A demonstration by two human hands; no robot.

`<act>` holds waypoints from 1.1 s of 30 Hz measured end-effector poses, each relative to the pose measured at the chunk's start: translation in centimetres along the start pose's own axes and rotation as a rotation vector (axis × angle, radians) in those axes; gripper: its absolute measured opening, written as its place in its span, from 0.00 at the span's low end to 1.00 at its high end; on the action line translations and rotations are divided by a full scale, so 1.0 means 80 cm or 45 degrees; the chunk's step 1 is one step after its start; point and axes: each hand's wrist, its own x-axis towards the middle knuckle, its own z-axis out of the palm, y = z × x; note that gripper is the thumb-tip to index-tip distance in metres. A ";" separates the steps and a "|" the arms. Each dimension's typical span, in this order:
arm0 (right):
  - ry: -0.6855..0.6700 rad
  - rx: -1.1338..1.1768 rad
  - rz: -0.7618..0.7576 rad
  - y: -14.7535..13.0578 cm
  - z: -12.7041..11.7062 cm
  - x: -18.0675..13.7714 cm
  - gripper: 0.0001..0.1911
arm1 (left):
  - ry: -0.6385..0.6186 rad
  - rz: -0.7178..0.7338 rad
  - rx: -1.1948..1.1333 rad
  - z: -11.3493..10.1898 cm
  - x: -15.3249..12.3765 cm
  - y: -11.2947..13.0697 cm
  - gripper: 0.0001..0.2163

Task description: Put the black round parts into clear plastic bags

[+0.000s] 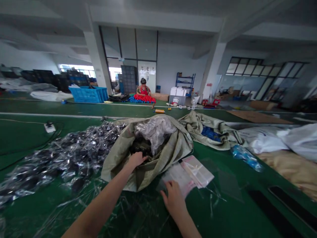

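Left hand [136, 159] in the sack [179, 142] at the dark pieces [146, 150], grip hidden, can't tell — right hand [174, 196] half-open, nothing visibly gripped, by the clear bags [180, 178] — I'd keep the sack's rim folded back.

The open sack [170, 160] is presenting matt, creased fabric. The flat bags [198, 172] and wrapped pile [86, 150] are showing glossy, clear plastic film. The crate [90, 96] is displaying blue plastic.

On my feed I see a blue plastic crate [89, 95], a person [143, 88] in a red apron [143, 91] and a blue shelving rack [185, 81].
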 end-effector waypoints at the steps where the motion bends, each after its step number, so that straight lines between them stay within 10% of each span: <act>1: 0.033 -0.070 0.061 0.017 0.002 0.002 0.17 | -0.018 0.006 0.009 0.002 0.002 0.002 0.22; 18: 0.115 -0.092 -0.064 0.118 0.045 0.008 0.15 | 0.148 0.018 -0.157 0.004 -0.069 -0.014 0.20; 28: 0.451 0.289 -0.101 0.086 -0.026 0.028 0.12 | 0.285 0.119 -0.422 -0.017 -0.114 0.001 0.20; 33: -0.006 0.898 -0.059 0.036 -0.075 0.038 0.15 | -0.074 0.462 -0.911 -0.048 -0.165 0.039 0.34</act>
